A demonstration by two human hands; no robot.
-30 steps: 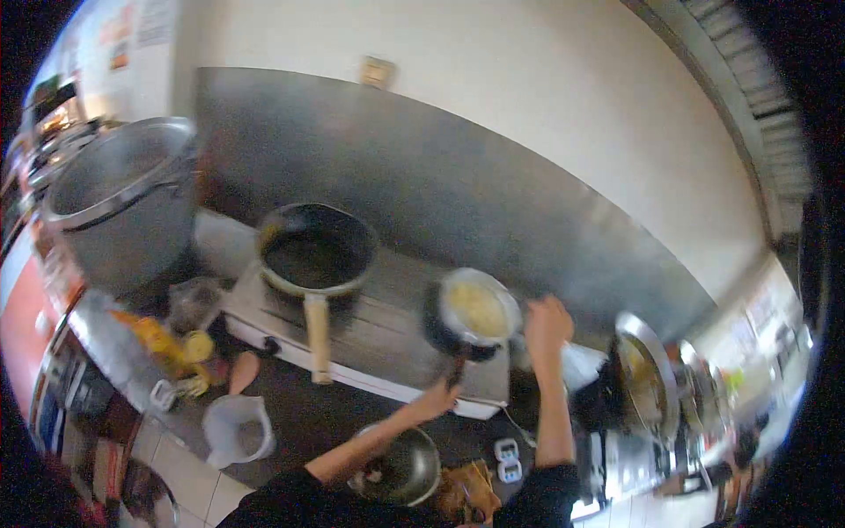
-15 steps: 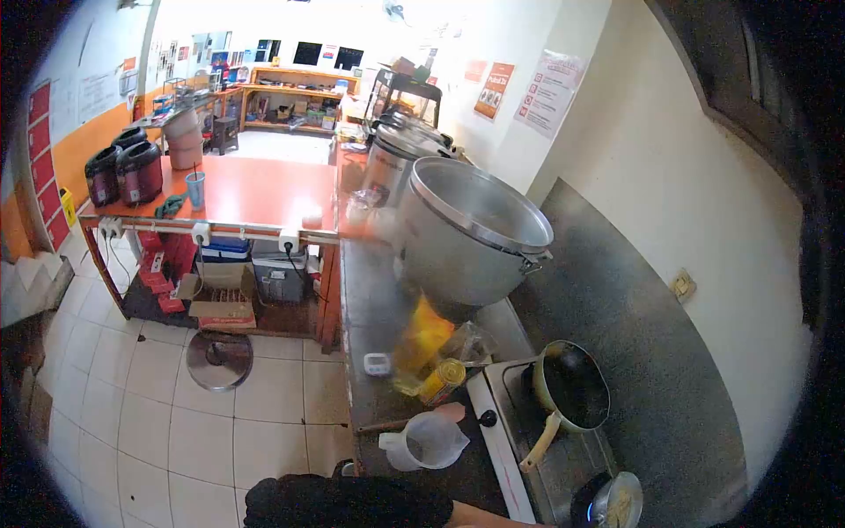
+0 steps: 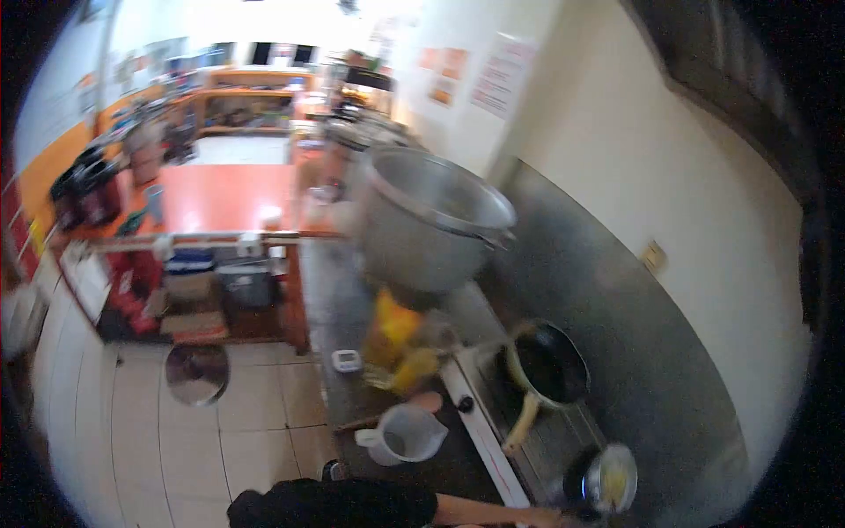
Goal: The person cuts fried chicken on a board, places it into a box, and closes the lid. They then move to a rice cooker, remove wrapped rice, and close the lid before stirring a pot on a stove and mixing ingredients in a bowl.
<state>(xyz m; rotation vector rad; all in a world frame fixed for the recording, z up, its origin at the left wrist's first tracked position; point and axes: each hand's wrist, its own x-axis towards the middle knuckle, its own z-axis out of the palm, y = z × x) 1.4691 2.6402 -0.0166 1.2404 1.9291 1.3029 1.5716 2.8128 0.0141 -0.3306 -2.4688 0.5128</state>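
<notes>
From the bottom edge, a black sleeve leads to a bare forearm and my left hand, low at the right of centre. This hand is beside the dark handle area of a small pan, which holds pale yellow food over a blue flame. Its fingers are blurred and partly cut off, so their grip is unclear. My right hand is out of view. A larger dark pan with a light handle sits on the stove. Left of the stove stands a clear measuring jug.
A large metal pot stands farther back on the counter. Nearer are a yellow bag and a white timer. An orange table stands at the left, and a round metal lid lies on the tiled floor.
The view has shifted, so most things appear farther left, and it is blurrier. More of my left forearm now shows, with my left hand in view near the small pan.
</notes>
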